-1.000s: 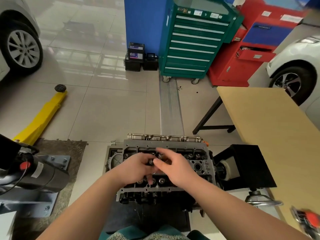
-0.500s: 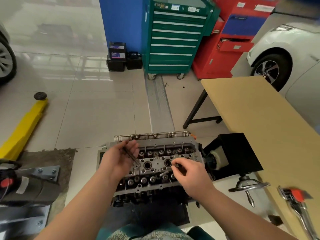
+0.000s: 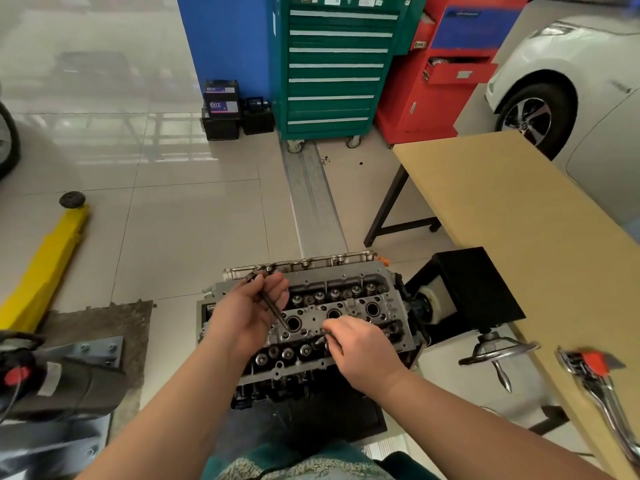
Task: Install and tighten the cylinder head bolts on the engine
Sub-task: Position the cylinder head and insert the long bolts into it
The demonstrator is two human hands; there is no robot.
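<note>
The grey cylinder head (image 3: 349, 306) sits on an engine stand in front of me, with round bores and valve springs showing on top. My left hand (image 3: 242, 313) grips a long dark head bolt (image 3: 273, 308), which slants down with its tip at the head's left bore. My right hand (image 3: 360, 344) pinches another dark bolt (image 3: 320, 339) low over the middle of the head; most of that bolt is hidden by the fingers.
A wooden table (image 3: 519, 216) stands at the right with a chrome ratchet wrench (image 3: 602, 389) with a red part near its front edge. The stand's black box (image 3: 474, 289) and crank handle (image 3: 495, 355) lie right of the head. A yellow jack (image 3: 45, 268) and a dark motor unit (image 3: 52, 382) are left.
One second ago both hands were together over the head's middle. They have since separated, each holding a bolt: the left to the head's left end, the right staying near the middle.
</note>
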